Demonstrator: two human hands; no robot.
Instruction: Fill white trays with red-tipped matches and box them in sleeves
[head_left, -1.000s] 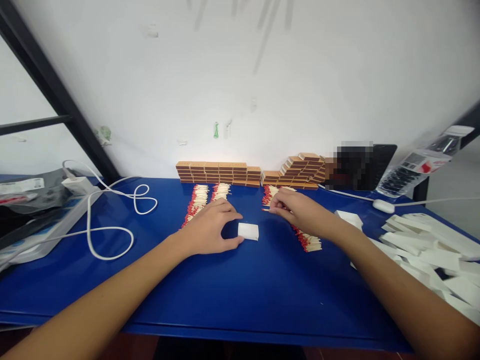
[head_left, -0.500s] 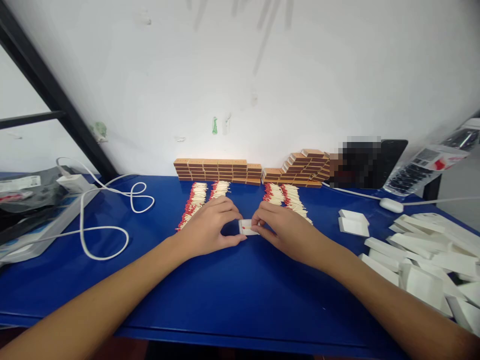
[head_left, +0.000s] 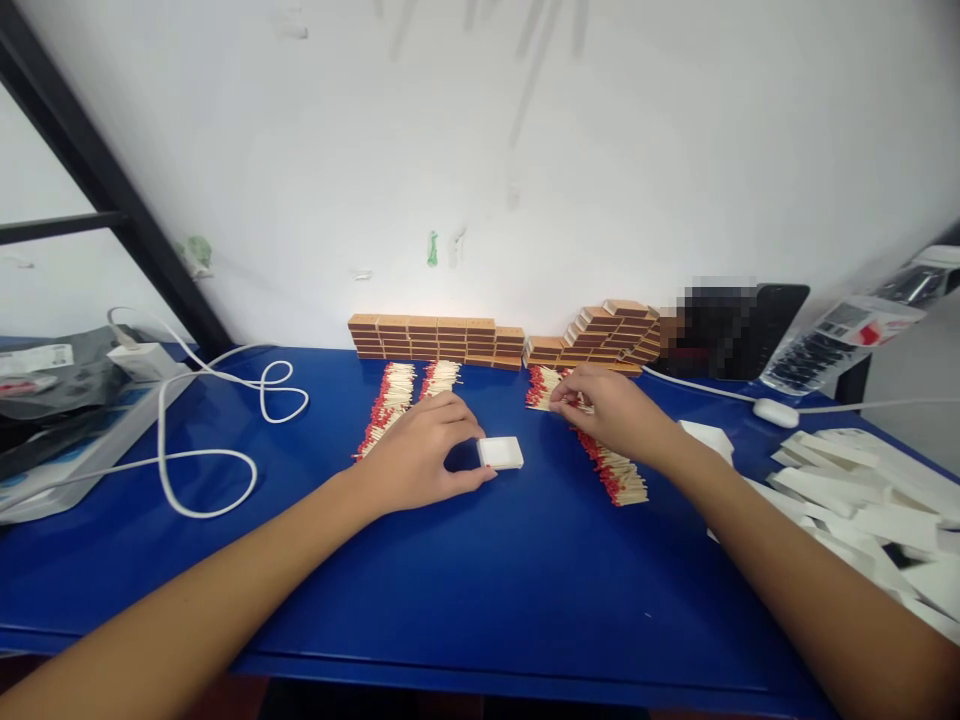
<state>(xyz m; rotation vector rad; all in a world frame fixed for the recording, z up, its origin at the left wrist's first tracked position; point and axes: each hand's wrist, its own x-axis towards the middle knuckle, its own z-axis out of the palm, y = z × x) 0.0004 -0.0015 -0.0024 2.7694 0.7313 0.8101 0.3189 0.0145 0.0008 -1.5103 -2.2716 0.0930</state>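
A small white matchbox tray [head_left: 504, 453] lies open side up on the blue table. My left hand [head_left: 424, 455] grips its left end between thumb and fingers. Rows of red-tipped matches [head_left: 390, 395] lie behind and partly under that hand. To the right, my right hand [head_left: 611, 410] reaches into two further rows of matches [head_left: 616, 472]. Its thumb and index finger are pinched together among the matches; whatever is between the tips is hidden.
Stacked matchboxes [head_left: 439, 338] line the wall. Many loose white trays [head_left: 862, 490] are heaped at the right, near a plastic bottle [head_left: 832, 335] and a dark phone [head_left: 780, 325]. White cables [head_left: 247, 470] and a power strip [head_left: 135, 430] occupy the left.
My right hand has left the tray and moved up and right to the match rows. My left hand stays on the tray.
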